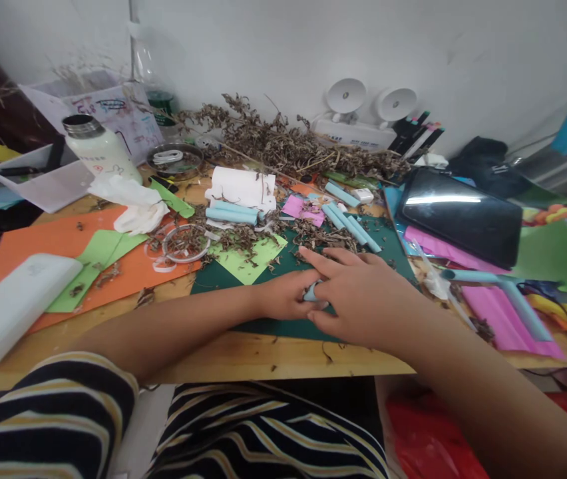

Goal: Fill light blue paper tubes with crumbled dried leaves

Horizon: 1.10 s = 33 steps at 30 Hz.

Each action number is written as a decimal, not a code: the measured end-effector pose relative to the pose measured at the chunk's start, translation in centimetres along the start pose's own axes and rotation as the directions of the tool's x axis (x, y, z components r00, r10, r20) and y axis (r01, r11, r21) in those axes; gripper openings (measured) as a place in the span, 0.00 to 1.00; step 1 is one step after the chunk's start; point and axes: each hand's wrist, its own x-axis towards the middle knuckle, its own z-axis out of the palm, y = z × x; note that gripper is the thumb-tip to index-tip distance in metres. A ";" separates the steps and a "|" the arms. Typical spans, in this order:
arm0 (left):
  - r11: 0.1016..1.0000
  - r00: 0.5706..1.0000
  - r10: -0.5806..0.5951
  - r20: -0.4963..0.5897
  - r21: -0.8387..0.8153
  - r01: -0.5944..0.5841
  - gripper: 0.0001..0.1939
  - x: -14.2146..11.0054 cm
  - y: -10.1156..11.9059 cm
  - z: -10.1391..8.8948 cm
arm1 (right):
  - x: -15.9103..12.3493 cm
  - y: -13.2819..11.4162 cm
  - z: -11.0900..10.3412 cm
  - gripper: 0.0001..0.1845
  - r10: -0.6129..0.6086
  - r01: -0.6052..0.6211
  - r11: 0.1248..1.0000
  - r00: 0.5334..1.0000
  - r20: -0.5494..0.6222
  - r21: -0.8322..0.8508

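Observation:
My left hand is closed around a light blue paper tube, with dark dried bits at its near end. Over it reaches my right hand, its fingers spread and partly stretched out, touching the tube and my left hand. Both hands are above a dark green cutting mat. Just beyond them lie crumbled dried leaves, and a light green paper sheet carries more of them. More blue paper tubes rest behind my right hand, and others lie further left.
A pile of dried plants lines the wall. At left are orange paper, a white oblong case, a bottle and a tape roll. At right are a black tablet, pink paper and a white router.

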 end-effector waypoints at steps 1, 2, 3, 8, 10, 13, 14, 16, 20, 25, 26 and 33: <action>1.000 1.000 -0.027 -0.007 0.000 0.027 0.11 0.0 0.0 0.0 | 0.3 0.0 -0.2 0.11 0.000 0.000 1.000 1.000 0.029 -0.002; 0.999 0.999 -0.045 -0.011 -0.001 0.045 0.12 0.0 0.1 -0.1 | 0.5 0.0 -0.4 0.11 -0.002 0.001 1.000 0.998 0.058 0.002; 0.999 0.999 -0.051 -0.014 -0.005 0.051 0.12 0.0 0.1 -0.1 | 0.6 0.0 -0.6 0.12 -0.004 0.003 1.000 0.997 0.077 0.009; 1.000 1.000 0.005 -0.009 -0.003 -0.005 0.11 0.1 0.3 -0.3 | -0.4 1.1 -0.8 0.12 -0.041 0.046 0.992 0.998 -0.041 0.120; 0.999 1.000 -0.008 -0.010 0.042 0.008 0.09 0.1 0.3 -0.2 | -1.0 1.4 -0.4 0.11 -0.005 0.046 0.985 0.971 -0.240 0.166; 0.999 0.999 0.024 0.025 0.041 -0.025 0.10 0.2 0.3 -0.1 | -1.2 0.9 0.6 0.09 0.056 -0.001 0.993 0.877 -0.477 0.114; 0.998 0.998 0.054 0.037 0.021 -0.055 0.10 0.3 0.2 -0.1 | -1.1 0.6 1.0 0.09 0.048 -0.014 0.997 0.865 -0.500 0.072; 0.996 0.995 0.087 0.040 0.005 -0.087 0.11 0.4 0.1 -0.2 | -0.7 -0.4 1.9 0.08 0.018 -0.032 0.999 0.860 -0.511 -0.018; 0.999 0.998 0.019 0.059 0.029 -0.021 0.12 0.5 0.2 -0.4 | -0.2 -1.7 2.9 0.04 -0.030 -0.057 0.990 0.806 -0.592 -0.128; 0.997 0.998 0.000 0.067 0.074 -0.005 0.10 0.1 0.8 -0.4 | -1.1 -0.9 2.8 0.04 0.020 -0.021 1.000 0.756 -0.654 0.006; 0.995 0.997 0.002 0.075 0.104 -0.010 0.09 0.1 0.9 -0.4 | -1.4 -0.5 2.9 0.05 0.048 -0.002 0.998 0.749 -0.661 0.070; 0.986 0.994 -0.011 0.113 0.165 -0.007 0.10 -0.1 1.1 -0.4 | -1.9 0.1 3.5 0.06 0.092 0.039 0.976 0.821 -0.564 0.215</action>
